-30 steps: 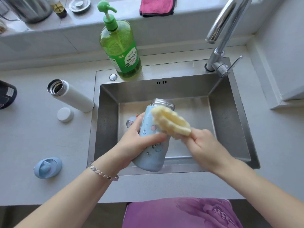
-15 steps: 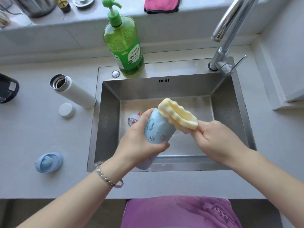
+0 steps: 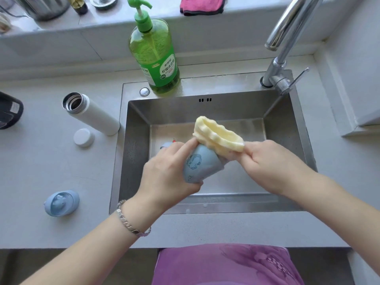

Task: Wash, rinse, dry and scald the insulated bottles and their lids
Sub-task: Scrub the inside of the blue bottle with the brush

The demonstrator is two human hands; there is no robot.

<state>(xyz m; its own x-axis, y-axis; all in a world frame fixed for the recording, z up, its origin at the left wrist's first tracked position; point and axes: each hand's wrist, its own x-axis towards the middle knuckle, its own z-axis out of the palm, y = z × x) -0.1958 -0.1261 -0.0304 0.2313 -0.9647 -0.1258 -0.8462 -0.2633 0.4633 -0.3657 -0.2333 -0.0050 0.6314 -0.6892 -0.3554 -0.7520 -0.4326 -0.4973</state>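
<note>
Nearest me, my left hand point(image 3: 168, 173) is wrapped round the blue bottle point(image 3: 200, 164), holding it tilted over the sink point(image 3: 205, 204). My right hand point(image 3: 269, 165) pinches the yellow sponge point(image 3: 218, 134), which now caps the bottle's upper end. 1 second ago the steel mouth showed past the sponge, which sat on the side wall; it has since slid up over the rim. I judge the wash has moved from body to mouth, with rinsing not yet begun. Farther left on the counter, the blue lid point(image 3: 61, 202), white lid point(image 3: 83, 137) and open white bottle point(image 3: 90, 113) wait. Beyond stands the green detergent bottle point(image 3: 154, 56).
</note>
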